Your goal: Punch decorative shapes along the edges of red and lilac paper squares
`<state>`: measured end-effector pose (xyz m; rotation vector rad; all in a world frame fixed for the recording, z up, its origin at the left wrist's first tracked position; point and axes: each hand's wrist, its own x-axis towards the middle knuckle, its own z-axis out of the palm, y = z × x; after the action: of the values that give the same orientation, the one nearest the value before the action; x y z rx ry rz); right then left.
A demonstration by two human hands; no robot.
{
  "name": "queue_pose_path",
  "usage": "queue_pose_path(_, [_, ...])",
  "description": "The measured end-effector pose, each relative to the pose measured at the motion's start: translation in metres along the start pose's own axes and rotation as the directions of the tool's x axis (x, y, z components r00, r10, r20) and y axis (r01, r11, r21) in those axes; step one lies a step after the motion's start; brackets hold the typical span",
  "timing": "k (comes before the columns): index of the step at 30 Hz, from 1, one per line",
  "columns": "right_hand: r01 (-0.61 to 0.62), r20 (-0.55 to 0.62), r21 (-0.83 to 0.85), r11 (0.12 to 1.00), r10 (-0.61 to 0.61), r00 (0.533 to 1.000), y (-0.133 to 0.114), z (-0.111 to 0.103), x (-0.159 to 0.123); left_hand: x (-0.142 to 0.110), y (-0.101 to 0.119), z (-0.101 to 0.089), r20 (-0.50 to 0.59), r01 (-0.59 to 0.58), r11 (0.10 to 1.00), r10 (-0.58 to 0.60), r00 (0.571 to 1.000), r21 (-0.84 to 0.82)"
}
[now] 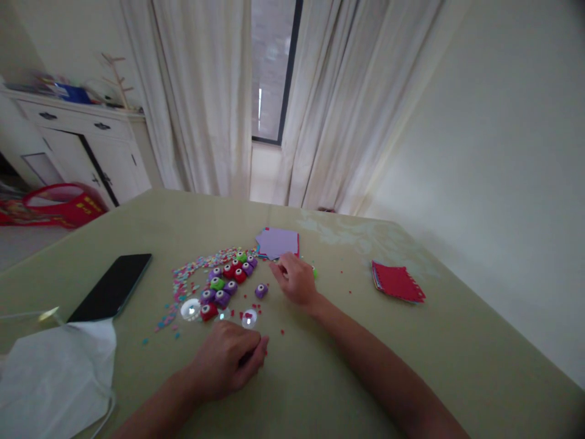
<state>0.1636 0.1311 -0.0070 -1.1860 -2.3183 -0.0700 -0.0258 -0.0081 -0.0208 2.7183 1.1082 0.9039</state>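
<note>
My left hand (228, 360) rests on the olive table (320, 378) with its fingers curled in a loose fist; what is inside it, if anything, is hidden. My right hand (295, 279) lies further out, fingers closed over a small green object (315, 274) that peeks out at its right side. Between and left of the hands sits a cluster of small purple, red and green craft punches (228, 281), with one purple punch (261, 291) apart. Coloured paper confetti (189, 277) is scattered around them. A stack of lilac paper squares (278, 242) lies just beyond my right hand.
A black phone (112, 286) lies at the left, with a white face mask (55, 372) near the front-left edge. A red paper stack (397, 282) sits at the right. Clear round lids (191, 310) lie by the punches. Curtains, a window and a white cabinet stand behind.
</note>
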Motion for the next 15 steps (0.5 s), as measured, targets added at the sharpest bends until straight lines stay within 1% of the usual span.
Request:
queue_pose_path(1, [-0.05, 0.06, -0.076, 0.996, 0.055, 0.997, 0.002, -0.003, 0.014, 0.001, 0.0, -0.001, -0.008, -0.01, 1.0, 0.01, 1.0, 0.005])
queue_pose_path(2, [-0.057, 0.143, -0.158, 0.986, 0.08, 0.986, 0.005, -0.005, 0.028, 0.001, 0.0, -0.001, -0.013, -0.018, 1.0, 0.018, 1.0, 0.006])
queue_pose_path(5, [-0.022, 0.249, -0.221, 0.975, 0.078, 0.965, 0.011, -0.001, 0.065, 0.002, -0.002, -0.005, -0.03, -0.024, 1.0, 0.024, 0.999, 0.003])
queue_pose_path(7, [0.007, 0.343, -0.247, 0.969, 0.08, 0.936, 0.013, 0.006, 0.08, 0.002, -0.005, -0.008, -0.058, -0.001, 1.0, 0.001, 0.998, 0.003])
queue_pose_path(10, [0.074, 0.462, -0.276, 0.958, 0.065, 0.885, 0.012, 0.013, 0.087, 0.001, -0.012, -0.016, -0.115, 0.07, 0.997, -0.072, 0.991, -0.026])
queue_pose_path(12, [0.129, 0.504, -0.29, 0.948, 0.037, 0.863, 0.008, 0.013, 0.085, 0.001, -0.017, -0.02, -0.144, 0.12, 0.991, -0.128, 0.981, -0.065])
queue_pose_path(15, [0.207, 0.541, -0.304, 0.93, -0.01, 0.841, 0.002, 0.009, 0.079, 0.001, -0.021, -0.022, -0.148, 0.156, 0.979, -0.175, 0.973, -0.13])
